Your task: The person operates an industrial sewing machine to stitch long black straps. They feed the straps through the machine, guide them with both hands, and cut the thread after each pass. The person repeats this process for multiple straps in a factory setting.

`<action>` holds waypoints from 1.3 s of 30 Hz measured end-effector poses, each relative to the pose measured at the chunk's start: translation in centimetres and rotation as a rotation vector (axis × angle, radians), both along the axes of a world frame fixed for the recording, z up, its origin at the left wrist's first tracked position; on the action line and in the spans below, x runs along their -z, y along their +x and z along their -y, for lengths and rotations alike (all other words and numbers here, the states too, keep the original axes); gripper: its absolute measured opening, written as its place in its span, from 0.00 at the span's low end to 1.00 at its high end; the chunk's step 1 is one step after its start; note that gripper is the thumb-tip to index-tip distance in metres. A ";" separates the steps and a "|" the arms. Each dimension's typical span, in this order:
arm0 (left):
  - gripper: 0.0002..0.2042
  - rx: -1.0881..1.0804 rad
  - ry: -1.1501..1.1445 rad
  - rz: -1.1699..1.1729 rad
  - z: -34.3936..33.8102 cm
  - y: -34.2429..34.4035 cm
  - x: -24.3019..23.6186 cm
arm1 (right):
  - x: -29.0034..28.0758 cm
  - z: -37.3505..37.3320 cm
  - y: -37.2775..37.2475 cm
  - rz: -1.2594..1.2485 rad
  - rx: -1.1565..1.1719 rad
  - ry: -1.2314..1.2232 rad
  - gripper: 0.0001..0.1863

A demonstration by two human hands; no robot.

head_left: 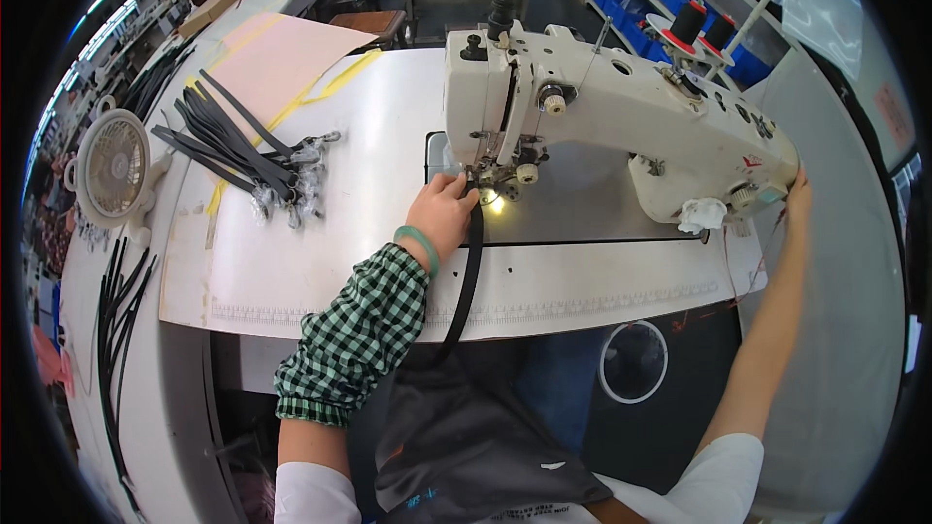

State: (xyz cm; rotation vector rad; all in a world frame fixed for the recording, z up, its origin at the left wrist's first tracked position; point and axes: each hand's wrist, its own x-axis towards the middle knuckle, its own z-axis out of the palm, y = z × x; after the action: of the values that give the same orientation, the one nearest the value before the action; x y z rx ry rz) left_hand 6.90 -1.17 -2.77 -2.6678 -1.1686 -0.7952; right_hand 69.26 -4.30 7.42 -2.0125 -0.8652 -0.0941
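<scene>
My left hand (445, 216), in a green checked sleeve cover, is closed on a black strap (472, 267) beside the needle area of a white sewing machine (602, 87). Its fingertips are close to the presser foot, where a small lamp glows. From there the strap bends down over the table's front edge toward my lap. On the far right, my right hand (799, 196) grips the handwheel end of the machine, and part of its fingers is hidden there.
Left of the machine, a bundle of black straps (238, 141) with plastic-wrapped ends lies on the white table (320, 277), near pink sheet material (282, 58). A small fan (115, 165) and more black strips (116, 330) are farther left. Thread cones (689, 21) stand behind the machine.
</scene>
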 end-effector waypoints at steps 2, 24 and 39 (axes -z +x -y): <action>0.13 0.058 0.017 0.030 -0.3 1.9 0.3 | 3.4 3.3 5.2 0.151 0.024 0.368 0.26; 0.12 0.072 0.041 -0.071 -0.3 0.6 -0.3 | 5.9 2.5 3.4 0.056 -0.010 0.419 0.26; 0.11 0.296 0.043 -0.009 0.7 -0.7 -0.7 | 4.5 6.4 -30.4 0.403 -0.902 0.373 0.10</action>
State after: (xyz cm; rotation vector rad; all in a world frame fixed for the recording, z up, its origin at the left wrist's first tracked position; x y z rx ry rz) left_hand 6.21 -1.88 -2.06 -2.8422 -0.7521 -0.8359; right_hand 38.82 -10.68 2.89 -1.1319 -1.7874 -0.1357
